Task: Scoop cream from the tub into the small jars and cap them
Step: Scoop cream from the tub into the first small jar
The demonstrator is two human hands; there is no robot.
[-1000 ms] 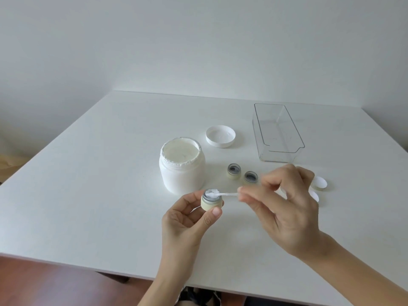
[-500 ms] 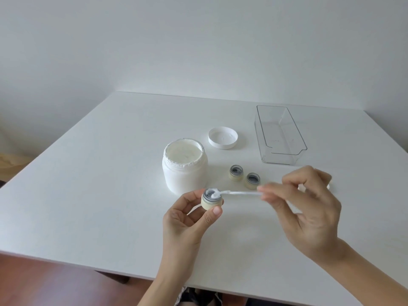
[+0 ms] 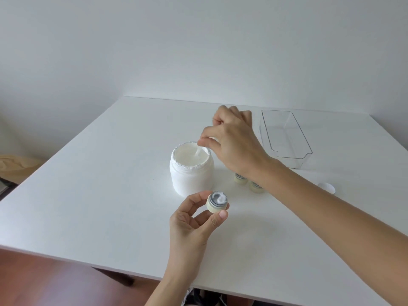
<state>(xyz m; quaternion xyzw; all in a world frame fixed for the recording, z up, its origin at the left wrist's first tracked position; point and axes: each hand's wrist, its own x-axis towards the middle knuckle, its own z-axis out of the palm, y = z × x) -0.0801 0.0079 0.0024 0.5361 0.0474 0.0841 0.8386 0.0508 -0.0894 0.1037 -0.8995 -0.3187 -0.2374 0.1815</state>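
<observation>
Right hand (image 3: 234, 142) moved over tub (image 3: 191, 171), white table (image 3: 88, 184)

White square table (image 3: 92, 195) fills the middle ground. Behind the table, 2 plain pale grey walls (image 3: 198, 45) meet. Below its near edge, reddish-brown wood floor (image 3: 44, 281). Left of the table, a tan object (image 3: 15, 164), unclear. Soft, even light.

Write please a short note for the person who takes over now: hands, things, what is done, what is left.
Left hand holds one small jar, partly filled, uncapped.
Right hand pinches the scoop stick, its tip in the cream of the open tub.
Two more jars stand right of the tub, half hidden by the forearm; a cap lies further right.
Left: finish filling, fill the others, cap all.
</observation>
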